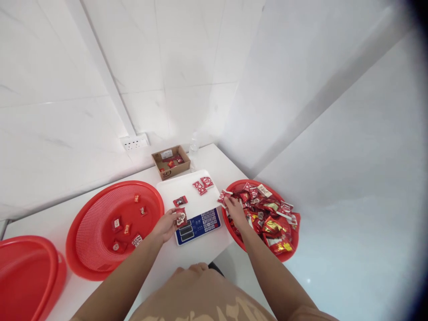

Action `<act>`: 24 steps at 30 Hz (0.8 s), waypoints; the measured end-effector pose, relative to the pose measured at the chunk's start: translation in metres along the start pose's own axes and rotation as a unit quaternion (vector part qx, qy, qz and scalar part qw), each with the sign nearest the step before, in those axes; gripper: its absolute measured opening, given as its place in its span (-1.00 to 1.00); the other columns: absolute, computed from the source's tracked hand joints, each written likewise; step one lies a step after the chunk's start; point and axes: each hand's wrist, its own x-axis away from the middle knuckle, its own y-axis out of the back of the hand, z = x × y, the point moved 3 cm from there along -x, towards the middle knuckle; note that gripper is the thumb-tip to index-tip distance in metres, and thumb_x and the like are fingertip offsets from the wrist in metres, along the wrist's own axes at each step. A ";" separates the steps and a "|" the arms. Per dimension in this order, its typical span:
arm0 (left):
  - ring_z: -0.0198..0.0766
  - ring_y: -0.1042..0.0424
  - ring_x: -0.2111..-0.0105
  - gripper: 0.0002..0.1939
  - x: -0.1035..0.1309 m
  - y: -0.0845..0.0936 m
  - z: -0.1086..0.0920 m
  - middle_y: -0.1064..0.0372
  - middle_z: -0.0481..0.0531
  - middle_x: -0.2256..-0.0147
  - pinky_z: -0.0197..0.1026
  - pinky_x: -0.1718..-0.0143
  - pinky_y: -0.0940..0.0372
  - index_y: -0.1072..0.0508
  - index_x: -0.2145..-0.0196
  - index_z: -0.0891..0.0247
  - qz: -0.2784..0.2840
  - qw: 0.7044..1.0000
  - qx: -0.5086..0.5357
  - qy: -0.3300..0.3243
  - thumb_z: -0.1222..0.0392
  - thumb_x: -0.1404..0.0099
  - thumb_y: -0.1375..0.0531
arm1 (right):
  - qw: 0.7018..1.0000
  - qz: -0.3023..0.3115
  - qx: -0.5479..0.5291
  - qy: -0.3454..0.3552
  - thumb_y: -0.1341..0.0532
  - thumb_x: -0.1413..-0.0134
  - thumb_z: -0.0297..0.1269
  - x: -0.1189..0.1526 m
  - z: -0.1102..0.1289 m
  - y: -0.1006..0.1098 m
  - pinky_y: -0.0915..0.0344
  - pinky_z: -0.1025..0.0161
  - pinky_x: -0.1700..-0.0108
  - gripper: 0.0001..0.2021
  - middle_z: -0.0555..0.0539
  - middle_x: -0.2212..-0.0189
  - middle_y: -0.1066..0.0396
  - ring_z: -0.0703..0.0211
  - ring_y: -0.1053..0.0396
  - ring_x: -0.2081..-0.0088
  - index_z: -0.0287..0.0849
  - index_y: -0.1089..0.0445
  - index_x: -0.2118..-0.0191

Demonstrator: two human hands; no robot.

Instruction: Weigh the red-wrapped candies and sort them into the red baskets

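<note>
My left hand [166, 226] pinches a dark red packet [181, 216] with a pale print, just above the front part of a digital scale [198, 226]. My right hand [234, 208] grips a red-and-white packet [224, 196] at the left rim of a red basket [290, 257] heaped with shiny red and gold packets. On the scale's white pan [197, 203] lie a small dark red packet [180, 201] and a pair of red packets with white dots and print [199, 187]. What is printed on the packets is too small to read.
A red mesh basket [154, 191] with several small red packets stands to the left. Another red basket [50, 254] is at the far left edge. Behind the scale are a cardboard box [174, 171] holding red packets and a clear plastic bottle [194, 143]. A wall socket [135, 141] is behind.
</note>
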 end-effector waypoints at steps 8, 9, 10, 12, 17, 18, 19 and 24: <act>-0.33 -0.45 0.50 -0.82 0.003 -0.008 0.011 -0.42 0.03 0.44 -0.24 0.39 -0.38 -0.30 0.29 0.31 0.013 0.999 -0.013 0.027 0.49 -0.16 -0.10 | 0.995 0.101 -0.026 0.003 -0.11 -0.02 -0.04 -0.006 0.010 -0.037 -0.27 0.15 0.07 -0.55 -0.17 0.12 -0.45 0.07 -0.39 0.12 -0.20 -0.36 0.02; -0.33 -0.45 0.48 -0.79 0.005 -0.009 0.012 -0.42 0.03 0.42 -0.24 0.37 -0.39 -0.29 0.28 0.30 0.013 0.999 -0.016 0.025 0.51 -0.14 -0.10 | 0.996 0.084 -0.022 0.004 -0.12 -0.02 -0.06 -0.006 0.009 -0.035 -0.26 0.14 0.05 -0.53 -0.16 0.11 -0.44 0.08 -0.39 0.11 -0.19 -0.33 -0.02; -0.33 -0.45 0.46 -0.76 0.007 -0.008 0.013 -0.42 0.03 0.41 -0.24 0.35 -0.38 -0.29 0.27 0.29 0.015 1.000 -0.018 0.019 0.53 -0.12 -0.11 | 0.997 0.071 -0.013 0.004 -0.13 -0.01 -0.07 -0.006 0.009 -0.032 -0.25 0.13 0.04 -0.52 -0.15 0.12 -0.44 0.09 -0.39 0.12 -0.18 -0.32 -0.03; -0.34 -0.44 0.44 -0.69 0.011 -0.009 0.015 -0.42 0.01 0.39 -0.24 0.33 -0.37 -0.29 0.24 0.27 0.032 0.999 -0.029 0.001 0.56 -0.07 -0.12 | 0.997 0.076 0.002 0.000 -0.14 0.00 -0.07 0.000 0.007 -0.029 -0.27 0.12 0.06 -0.54 -0.13 0.20 -0.46 0.10 -0.39 0.17 -0.19 -0.34 -0.01; -0.33 -0.42 0.41 -0.63 0.018 -0.015 0.029 -0.40 0.00 0.37 -0.25 0.33 -0.32 -0.35 0.19 0.25 0.119 0.988 -0.094 -0.010 0.42 -0.01 -0.27 | 0.969 0.245 -0.023 -0.020 -0.17 0.02 -0.06 0.038 0.011 -0.046 -0.33 0.20 0.23 -0.60 -0.07 0.30 -0.46 0.16 -0.40 0.28 -0.18 -0.39 0.10; -0.32 -0.41 0.39 -0.61 0.019 -0.016 0.032 -0.39 0.01 0.36 -0.24 0.33 -0.31 -0.35 0.18 0.25 0.132 0.985 -0.111 -0.009 0.38 0.00 -0.29 | 0.958 0.284 -0.033 -0.025 -0.18 0.03 -0.07 0.046 0.013 -0.052 -0.33 0.21 0.26 -0.63 -0.06 0.31 -0.46 0.17 -0.39 0.30 -0.17 -0.40 0.13; -0.31 -0.41 0.38 -0.59 0.020 -0.017 0.035 -0.39 0.01 0.36 -0.24 0.33 -0.30 -0.35 0.16 0.26 0.141 0.981 -0.129 -0.010 0.34 0.00 -0.31 | 0.948 0.313 -0.040 -0.031 -0.20 0.04 -0.07 0.054 0.014 -0.058 -0.32 0.23 0.29 -0.66 -0.05 0.35 -0.46 0.18 -0.39 0.34 -0.18 -0.42 0.18; -0.26 -0.42 0.34 -0.54 0.023 -0.011 0.038 -0.39 0.05 0.32 -0.19 0.30 -0.29 -0.29 0.18 0.28 0.115 0.977 -0.180 -0.020 0.20 0.02 -0.35 | 0.941 0.326 -0.059 -0.070 -0.27 0.13 -0.18 0.063 0.013 -0.069 -0.29 0.29 0.37 -0.80 0.04 0.54 -0.41 0.28 -0.33 0.50 -0.20 -0.38 0.40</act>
